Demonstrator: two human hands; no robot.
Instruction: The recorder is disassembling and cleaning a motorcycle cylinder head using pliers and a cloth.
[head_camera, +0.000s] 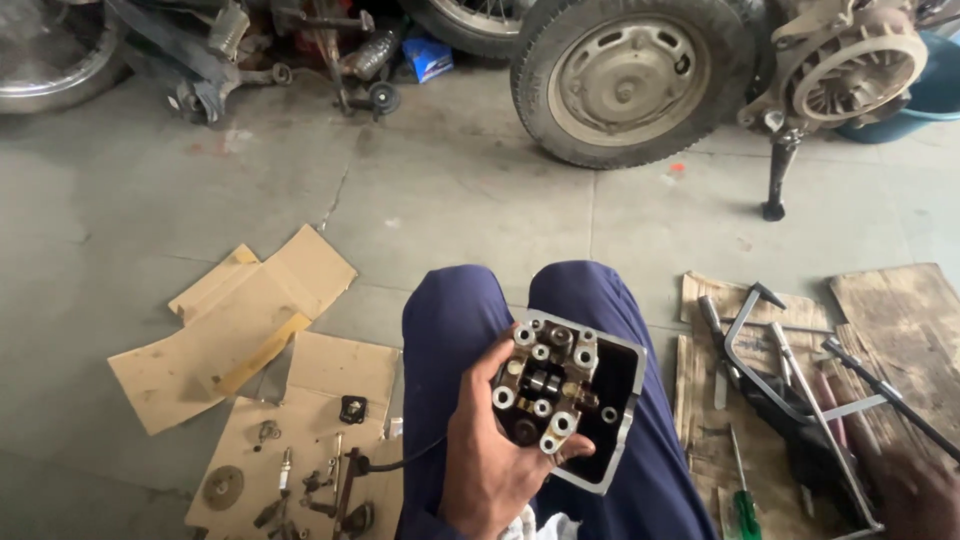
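Left hand holds a grey metal engine cylinder head over the lap.

The left hand (495, 455) has its grip closed around the grey metal cylinder head with silver studs (565, 395), thumb on its lower edge, above the blue-trousered knees (470, 310). The right hand (915, 495) lies blurred at the lower right corner among long steel wrenches (790, 375) on worn cardboard (900, 300); whether its grip is open or closed cannot be told. A green-handled screwdriver (745, 510) lies nearby.

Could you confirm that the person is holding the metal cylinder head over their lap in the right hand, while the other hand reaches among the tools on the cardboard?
Not quite: the head view shows the left hand holding the cylinder head; the right hand is among the tools.
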